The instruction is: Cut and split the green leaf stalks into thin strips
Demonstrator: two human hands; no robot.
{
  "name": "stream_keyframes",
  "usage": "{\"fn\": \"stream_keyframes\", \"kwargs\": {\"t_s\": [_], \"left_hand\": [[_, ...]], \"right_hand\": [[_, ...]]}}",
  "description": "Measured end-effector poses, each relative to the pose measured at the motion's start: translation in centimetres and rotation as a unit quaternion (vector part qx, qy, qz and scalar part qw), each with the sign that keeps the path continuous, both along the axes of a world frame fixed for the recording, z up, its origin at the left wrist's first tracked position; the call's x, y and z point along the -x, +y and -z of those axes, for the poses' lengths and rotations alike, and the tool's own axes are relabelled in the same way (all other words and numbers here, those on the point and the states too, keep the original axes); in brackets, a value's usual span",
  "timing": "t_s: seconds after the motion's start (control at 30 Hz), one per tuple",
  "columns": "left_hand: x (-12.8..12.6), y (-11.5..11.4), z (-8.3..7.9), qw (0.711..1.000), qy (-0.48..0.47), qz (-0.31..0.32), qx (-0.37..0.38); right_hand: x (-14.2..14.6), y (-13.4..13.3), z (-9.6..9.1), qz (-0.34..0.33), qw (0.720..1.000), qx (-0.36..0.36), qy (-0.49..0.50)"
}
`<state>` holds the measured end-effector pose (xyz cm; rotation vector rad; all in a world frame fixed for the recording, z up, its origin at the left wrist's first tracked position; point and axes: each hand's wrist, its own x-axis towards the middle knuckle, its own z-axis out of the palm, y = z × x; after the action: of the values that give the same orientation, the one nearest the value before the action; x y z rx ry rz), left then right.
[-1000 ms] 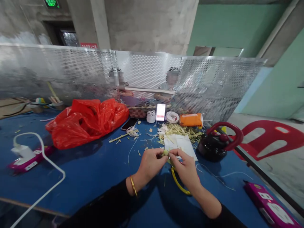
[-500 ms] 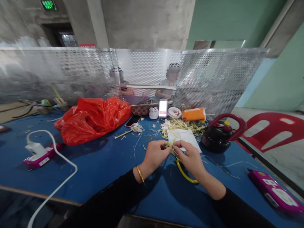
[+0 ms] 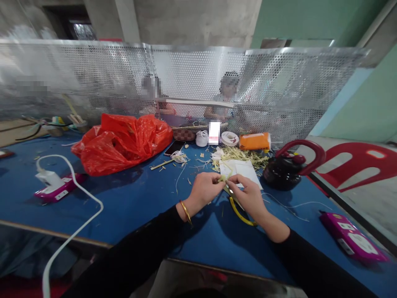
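My left hand (image 3: 204, 190) and my right hand (image 3: 248, 195) meet over the blue table (image 3: 139, 203), both pinched on a small pale green strip of plant stalk (image 3: 222, 178). A gold bangle (image 3: 186, 212) sits on my left wrist. A yellow-handled tool (image 3: 238, 211) lies under my right hand; whether the hand grips it is hidden. Just beyond the fingers lie a white sheet of paper (image 3: 240, 169) and a heap of pale stalk shavings (image 3: 238, 156).
A red plastic bag (image 3: 120, 142), a phone (image 3: 175, 147), tape rolls (image 3: 229, 138), an orange packet (image 3: 254, 141) and a dark kettle with a red handle (image 3: 287, 167) stand behind. Pink power strips (image 3: 57, 190) (image 3: 352, 242) lie at both sides. Two people sit behind the perforated metal screen (image 3: 279, 91).
The view has tilted down and shifted, showing more of the table's near edge. Both hands stay pinched together on the stalk piece, a little farther from me.
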<state>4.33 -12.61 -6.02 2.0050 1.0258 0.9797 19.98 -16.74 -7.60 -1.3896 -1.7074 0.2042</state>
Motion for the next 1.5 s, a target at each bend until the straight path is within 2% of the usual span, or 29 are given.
{"fn": "stream_keyframes", "kwargs": {"t_s": [0.8, 1.27, 1.5], "left_hand": [[-0.14, -0.12, -0.5, 0.999, -0.008, 0.002, 0.045], [-0.01, 0.37, -0.1, 0.988, -0.054, 0.005, 0.141], [0.32, 0.68, -0.61, 0.979, -0.098, -0.012, 0.177]], "right_hand": [[0.08, 0.0, -0.14, -0.015, 0.999, 0.023, 0.047], [0.37, -0.13, -0.13, -0.022, 0.992, 0.055, 0.112], [0.41, -0.02, 0.15, -0.005, 0.996, 0.035, 0.08]]}}
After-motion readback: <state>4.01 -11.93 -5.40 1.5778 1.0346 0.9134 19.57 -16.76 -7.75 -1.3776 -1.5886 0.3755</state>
